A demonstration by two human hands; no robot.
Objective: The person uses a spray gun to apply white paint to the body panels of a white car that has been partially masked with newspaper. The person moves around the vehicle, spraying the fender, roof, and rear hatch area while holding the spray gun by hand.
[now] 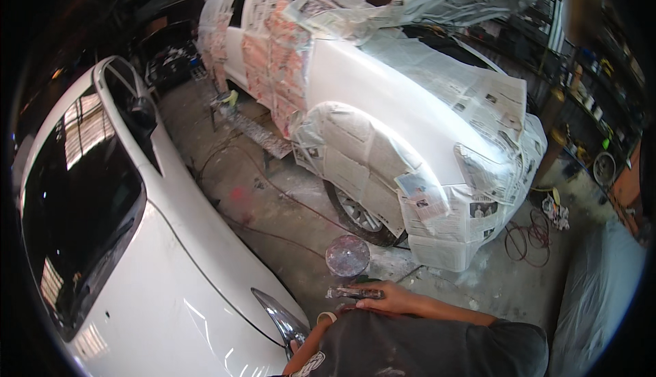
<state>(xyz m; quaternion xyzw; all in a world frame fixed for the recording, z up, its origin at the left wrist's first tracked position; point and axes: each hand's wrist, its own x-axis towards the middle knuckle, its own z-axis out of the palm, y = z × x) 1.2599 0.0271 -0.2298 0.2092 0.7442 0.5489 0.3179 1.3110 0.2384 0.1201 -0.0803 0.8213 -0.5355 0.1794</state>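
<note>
My right hand (388, 298) is closed around a dark, paint-specked spray gun (355, 293), held level close in front of my chest. My left hand (347, 306) is just below the gun, with a pale band (327, 317) at its wrist. The gun and my shirt hide most of its fingers, so its grip does not show. Just beyond the hands stands a round, paint-stained top (347, 255), like that of a stool or drum. Ahead is a white vehicle with a bare front fender (383, 79); newspaper (355, 141) masks its wheel arch, bumper and hood.
A white car (164, 288) stands close on my left, its headlight (280, 315) near my left arm. A red hose (280, 239) crosses the floor; another coil (529, 240) lies at right. A low plank (256, 134) runs beside the masked vehicle. Plastic sheeting (601, 295) covers something at right.
</note>
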